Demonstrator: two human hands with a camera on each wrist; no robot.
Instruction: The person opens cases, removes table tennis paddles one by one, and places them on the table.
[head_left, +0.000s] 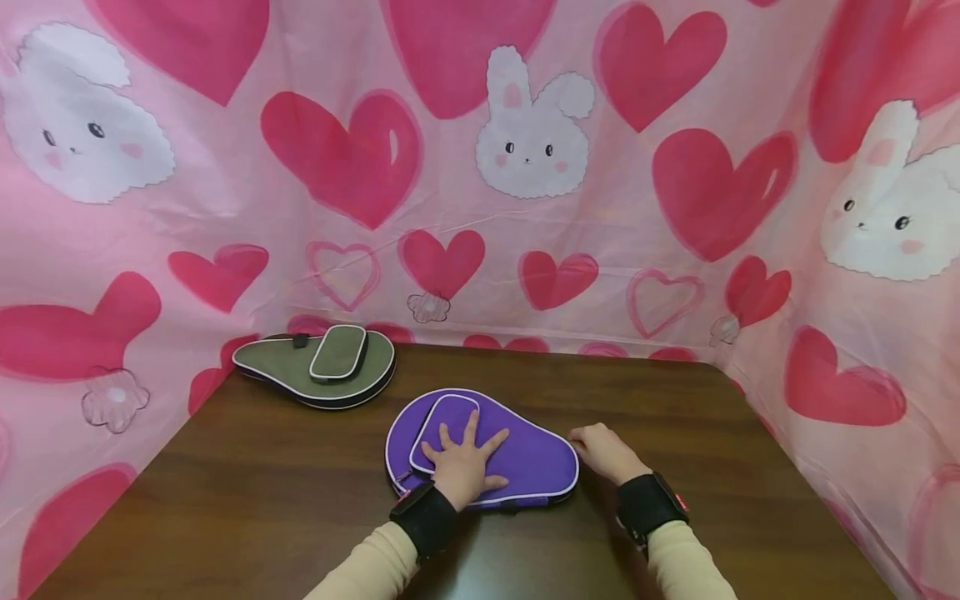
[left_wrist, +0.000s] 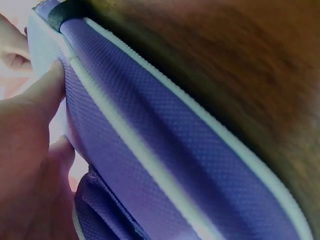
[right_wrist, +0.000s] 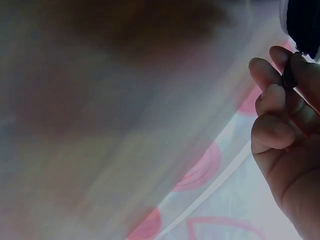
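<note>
A purple table tennis paddle case (head_left: 528,454) with white piping lies flat on the table, its rounded end and small front pocket (head_left: 435,429) at the left. My left hand (head_left: 461,468) rests on it with fingers spread, partly over the pocket. In the left wrist view, a thumb (left_wrist: 47,92) presses the purple fabric above the case's side wall (left_wrist: 165,125). At the narrow right end, my right hand (head_left: 609,454) has its fingers curled in. The right wrist view shows it pinching a dark zipper pull (right_wrist: 289,75) beside the case's black edge (right_wrist: 304,27).
An olive green paddle case (head_left: 281,360) with a front pocket lies at the table's back left corner. The brown wooden table (head_left: 262,500) is bordered by a pink cloth (head_left: 465,200) printed with hearts and rabbits at the back and sides.
</note>
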